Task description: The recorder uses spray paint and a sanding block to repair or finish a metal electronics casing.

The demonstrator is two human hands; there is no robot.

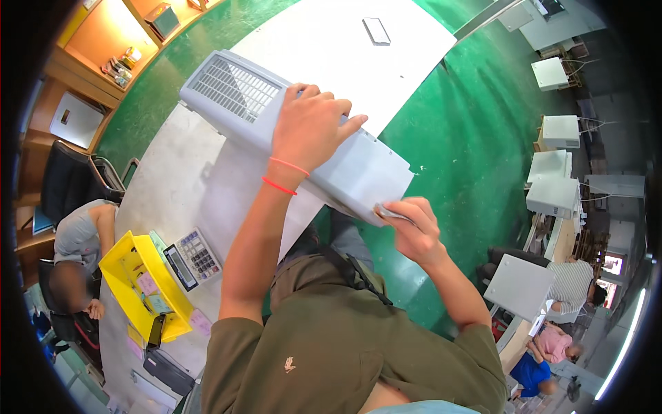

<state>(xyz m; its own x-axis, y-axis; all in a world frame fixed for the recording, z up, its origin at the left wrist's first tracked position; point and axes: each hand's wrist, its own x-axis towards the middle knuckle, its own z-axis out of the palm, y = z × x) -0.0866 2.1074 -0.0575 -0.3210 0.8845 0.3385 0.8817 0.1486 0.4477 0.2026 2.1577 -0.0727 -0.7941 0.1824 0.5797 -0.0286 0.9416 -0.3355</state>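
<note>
A long pale-grey plastic housing with a slotted grille at one end lies tilted over the table's edge in front of me. My left hand grips it near the middle, fingers curled over its far edge and thumb held out. At the housing's near right corner is my right hand, its fingers closed around a small flat grey tool. The tool's tip meets the corner edge; its exact kind is hard to make out.
On the white table lie a dark-rimmed flat rectangular piece, a calculator and a yellow bin with notes. One person sits at the left. White box-shaped units line a bench at right, where others work.
</note>
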